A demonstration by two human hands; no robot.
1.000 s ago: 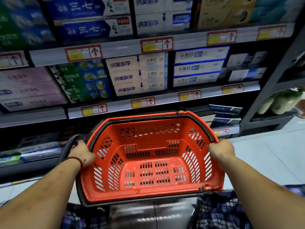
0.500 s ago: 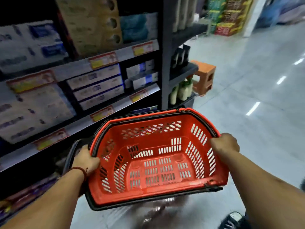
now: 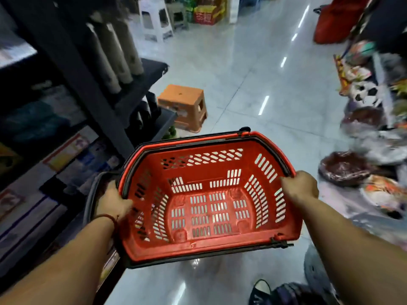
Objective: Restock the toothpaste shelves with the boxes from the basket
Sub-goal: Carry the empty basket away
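I carry a red plastic basket with black handles in front of me, above the floor. Nothing lies inside it. My left hand grips its left rim, fingers curled over the edge. My right hand grips the right rim. The toothpaste shelves run along the left edge, blurred, with boxes and price tags.
An orange plastic stool stands on the tiled floor beside the shelf end. White and grey stools stand farther down the aisle. Goods in plastic wrap pile on the right. A dark shoe shows at the bottom.
The view has swung right, away from the toothpaste shelves and down the aisle. Both hands keep their hold on the basket, which has turned along with me.
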